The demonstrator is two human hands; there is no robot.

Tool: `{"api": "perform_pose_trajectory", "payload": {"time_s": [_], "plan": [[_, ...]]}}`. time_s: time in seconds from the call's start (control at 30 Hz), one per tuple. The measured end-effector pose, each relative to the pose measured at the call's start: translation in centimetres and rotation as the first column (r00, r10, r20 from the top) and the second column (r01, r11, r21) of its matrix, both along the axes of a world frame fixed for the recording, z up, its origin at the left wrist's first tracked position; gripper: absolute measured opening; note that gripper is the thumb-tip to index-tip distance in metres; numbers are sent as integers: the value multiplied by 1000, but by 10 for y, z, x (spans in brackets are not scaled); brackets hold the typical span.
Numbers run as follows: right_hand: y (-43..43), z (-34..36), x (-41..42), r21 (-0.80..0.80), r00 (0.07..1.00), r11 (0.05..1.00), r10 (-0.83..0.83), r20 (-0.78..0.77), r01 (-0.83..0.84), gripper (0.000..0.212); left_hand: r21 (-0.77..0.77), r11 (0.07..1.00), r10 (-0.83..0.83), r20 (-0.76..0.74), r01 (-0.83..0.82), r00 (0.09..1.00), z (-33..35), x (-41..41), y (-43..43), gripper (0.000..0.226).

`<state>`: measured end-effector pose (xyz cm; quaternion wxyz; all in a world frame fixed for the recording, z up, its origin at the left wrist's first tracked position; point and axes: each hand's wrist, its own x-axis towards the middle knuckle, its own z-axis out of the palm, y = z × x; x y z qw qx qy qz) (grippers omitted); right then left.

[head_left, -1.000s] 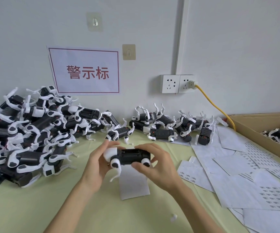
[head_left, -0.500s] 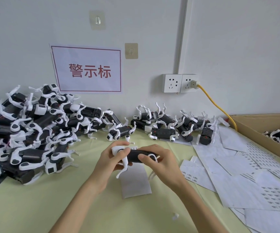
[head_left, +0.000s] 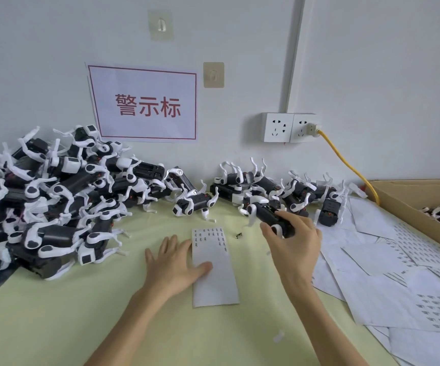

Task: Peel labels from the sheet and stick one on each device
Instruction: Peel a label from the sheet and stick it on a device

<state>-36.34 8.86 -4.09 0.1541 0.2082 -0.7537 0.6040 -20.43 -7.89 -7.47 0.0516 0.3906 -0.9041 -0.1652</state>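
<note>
Gripping a black-and-white device [head_left: 271,216], the right hand [head_left: 291,244] holds it just above the table [head_left: 55,320], fingers curled over the dark body and the thumb underneath. This device sits at the near edge of a small group of devices [head_left: 279,186] that lies along the wall, right of centre.

The left hand [head_left: 174,262] lies flat, fingers straight and slightly spread; its thumb and the edge of the palm rest on the left side of the label sheet [head_left: 214,270]. That sheet is a narrow white strip lying lengthwise away from the person, between the two hands, with rows of small dark labels printed near its far end and the nearer part blank.

A big heap of devices [head_left: 55,196] fills the left side of the table, reaching the wall. One more device [head_left: 192,203] lies alone between the heap and the small group. To the right, a spread of loose sheets [head_left: 398,273] overlaps across the table, some with grids of labels. Beyond them a cardboard box [head_left: 403,207] holds a few more devices. On the wall hang a red-bordered sign [head_left: 145,104] and a double socket [head_left: 290,127] with a yellow cable [head_left: 345,165] plugged in.
</note>
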Motion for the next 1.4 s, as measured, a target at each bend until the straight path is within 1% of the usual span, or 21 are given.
{"api": "perform_pose_trajectory", "payload": {"time_s": [0.13,0.2,0.23,0.3,0.37,0.47,0.53,0.57,0.6,0.63,0.67,0.7,0.77,0.83,0.9,0.97,1.03,1.1,1.17,1.3,1.4], "plan": [[0,-6,-5,80,992,991,-109,55,105,34,142,990,5,-206,25,979,7,0,-5,52],[0,-8,-5,127,986,982,-148,79,137,36,248,968,51,-335,36,941,12,2,2,46],[0,-8,-4,141,984,980,-156,87,143,37,311,949,83,-420,58,904,15,2,5,46],[-2,-9,-3,173,984,975,-156,84,140,38,437,891,179,-587,123,789,21,4,10,46],[-4,-9,-2,200,986,972,-139,87,120,35,528,825,250,-662,203,706,26,5,15,48],[-6,-8,1,206,985,976,-103,136,74,32,565,779,268,-691,271,671,30,6,17,49],[-7,-6,4,203,988,975,-110,109,86,33,562,761,238,-707,325,667,31,6,17,49],[-6,-4,6,181,992,977,-121,36,112,32,556,755,217,-711,347,669,32,6,18,51],[-5,-2,8,126,990,984,-119,-77,128,30,547,757,196,-713,359,673,32,6,20,53],[-4,-1,9,55,975,993,-89,-204,102,25,535,763,179,-713,362,678,33,6,21,54],[-3,-1,12,-3,949,1000,-21,-314,21,21,526,769,166,-712,362,683,34,5,23,54],[-4,0,16,-20,919,996,77,-386,-92,18,516,775,150,-712,366,686,34,4,25,54],[-8,-1,27,62,856,956,284,-432,-286,17,481,790,100,-713,380,694,32,2,29,56],[-15,-4,36,177,816,905,426,-390,-388,20,453,795,50,-712,404,700,31,1,33,58],[-19,-9,41,231,827,879,472,-306,-416,21,437,791,20,-718,428,696,30,1,35,56],[-18,-11,40,219,840,872,484,-245,-438,21,417,796,-4,-720,438,694,28,2,36,50],[-16,-13,38,200,841,865,497,-215,-460,20,401,800,-24,-723,447,691,29,2,38,37],[-16,-13,37,176,844,862,503,-187,-475,19,379,803,-29,-746,459,665,31,3,40,24],[-18,-12,37,140,845,858,512,-155,-494,18,341,821,-34,-772,459,635,33,4,42,20],[-18,-11,38,66,852,860,511,-118,-506,22,305,825,-72,-779,476,623,36,4,44,29],[-18,-11,38,40,849,853,523,-78,-521,20,305,827,-84,-765,473,639,38,5,42,45]]}}
